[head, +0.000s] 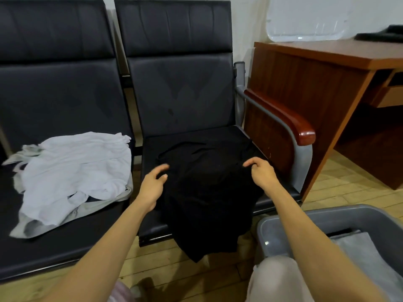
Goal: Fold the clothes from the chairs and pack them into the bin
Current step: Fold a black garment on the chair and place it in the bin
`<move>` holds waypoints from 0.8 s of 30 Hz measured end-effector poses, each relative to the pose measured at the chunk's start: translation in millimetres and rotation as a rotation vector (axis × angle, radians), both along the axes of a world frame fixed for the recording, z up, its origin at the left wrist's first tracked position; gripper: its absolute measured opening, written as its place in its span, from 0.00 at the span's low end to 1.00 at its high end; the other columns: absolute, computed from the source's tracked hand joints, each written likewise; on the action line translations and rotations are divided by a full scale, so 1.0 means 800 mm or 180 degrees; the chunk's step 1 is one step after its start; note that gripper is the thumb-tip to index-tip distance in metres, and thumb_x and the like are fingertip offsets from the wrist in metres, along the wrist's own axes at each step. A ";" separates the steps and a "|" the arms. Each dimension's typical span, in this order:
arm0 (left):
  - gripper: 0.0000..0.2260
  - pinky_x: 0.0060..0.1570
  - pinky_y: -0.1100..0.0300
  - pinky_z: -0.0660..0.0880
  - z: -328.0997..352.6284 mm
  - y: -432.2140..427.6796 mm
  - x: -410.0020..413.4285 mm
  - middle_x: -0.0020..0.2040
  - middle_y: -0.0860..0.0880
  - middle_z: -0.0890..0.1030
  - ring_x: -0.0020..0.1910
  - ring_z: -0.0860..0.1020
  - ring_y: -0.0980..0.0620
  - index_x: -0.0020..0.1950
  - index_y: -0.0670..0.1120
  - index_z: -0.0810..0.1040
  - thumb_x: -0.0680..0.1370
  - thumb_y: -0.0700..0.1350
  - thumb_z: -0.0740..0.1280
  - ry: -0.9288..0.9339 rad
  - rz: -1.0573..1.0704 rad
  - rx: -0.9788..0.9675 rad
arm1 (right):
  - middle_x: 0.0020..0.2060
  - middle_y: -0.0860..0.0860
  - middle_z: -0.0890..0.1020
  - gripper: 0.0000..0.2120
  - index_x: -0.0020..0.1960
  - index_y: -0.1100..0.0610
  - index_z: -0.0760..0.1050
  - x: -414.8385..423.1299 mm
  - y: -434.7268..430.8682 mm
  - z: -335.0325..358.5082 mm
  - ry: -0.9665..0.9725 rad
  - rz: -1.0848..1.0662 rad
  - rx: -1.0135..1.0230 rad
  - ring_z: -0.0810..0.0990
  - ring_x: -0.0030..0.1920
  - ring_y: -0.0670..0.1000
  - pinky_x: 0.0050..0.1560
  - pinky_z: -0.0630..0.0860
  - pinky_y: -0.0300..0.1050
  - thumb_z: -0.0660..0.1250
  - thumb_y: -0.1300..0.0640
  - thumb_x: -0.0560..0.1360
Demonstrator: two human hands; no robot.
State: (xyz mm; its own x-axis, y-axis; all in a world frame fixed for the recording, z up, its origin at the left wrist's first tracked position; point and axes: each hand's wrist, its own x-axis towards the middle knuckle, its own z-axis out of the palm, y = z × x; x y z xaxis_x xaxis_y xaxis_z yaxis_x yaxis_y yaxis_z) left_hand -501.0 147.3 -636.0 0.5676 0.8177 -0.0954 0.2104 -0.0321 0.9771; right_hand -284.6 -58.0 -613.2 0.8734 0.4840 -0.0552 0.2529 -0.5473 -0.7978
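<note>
The left hand (152,184), grip released at the nine o'clock edge of the black garment (207,192) on the right chair seat (150,149), should likely pinch that edge level with the right hand (261,173), which is grasping cloth at three o'clock, so the fold lands square before the grey bin (327,211) at five o'clock.

matt black cloth garment (209,192); glossy wood armrest (290,120).
</note>
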 end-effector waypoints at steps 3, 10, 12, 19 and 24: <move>0.14 0.64 0.51 0.72 0.051 -0.015 -0.009 0.61 0.43 0.79 0.62 0.76 0.46 0.51 0.49 0.82 0.82 0.36 0.58 -0.0080 -0.0176 -0.0167 | 0.40 0.54 0.77 0.16 0.51 0.57 0.79 -0.007 -0.013 0.056 -0.0405 0.0284 -0.0237 0.69 0.29 0.48 0.28 0.64 0.40 0.52 0.64 0.81; 0.15 0.49 0.56 0.77 0.233 -0.037 -0.044 0.57 0.44 0.80 0.48 0.80 0.49 0.65 0.47 0.75 0.80 0.35 0.62 -0.1254 0.0017 -0.0290 | 0.56 0.55 0.81 0.16 0.45 0.54 0.80 -0.040 -0.033 0.222 -0.0173 0.0342 0.1655 0.77 0.56 0.53 0.59 0.72 0.47 0.56 0.66 0.80; 0.19 0.51 0.53 0.76 0.257 -0.039 -0.055 0.60 0.43 0.79 0.50 0.79 0.47 0.70 0.45 0.71 0.80 0.34 0.63 -0.1325 0.0164 -0.0384 | 0.58 0.56 0.80 0.17 0.43 0.54 0.80 -0.044 -0.043 0.242 -0.0225 0.0313 0.1368 0.76 0.56 0.54 0.57 0.73 0.45 0.55 0.67 0.80; 0.23 0.45 0.53 0.76 0.303 -0.054 -0.102 0.59 0.40 0.78 0.47 0.80 0.46 0.71 0.45 0.70 0.77 0.32 0.66 -0.1126 0.0153 0.0043 | 0.57 0.55 0.78 0.16 0.52 0.56 0.80 -0.089 -0.082 0.296 -0.0077 0.0163 0.2203 0.75 0.50 0.49 0.44 0.73 0.39 0.54 0.64 0.81; 0.24 0.35 0.54 0.79 0.311 -0.060 -0.115 0.55 0.41 0.79 0.46 0.80 0.46 0.70 0.42 0.69 0.75 0.33 0.68 -0.0485 -0.0141 -0.0214 | 0.56 0.58 0.79 0.14 0.53 0.59 0.81 -0.094 -0.087 0.298 0.0970 0.0709 0.1810 0.79 0.53 0.56 0.49 0.78 0.46 0.57 0.67 0.78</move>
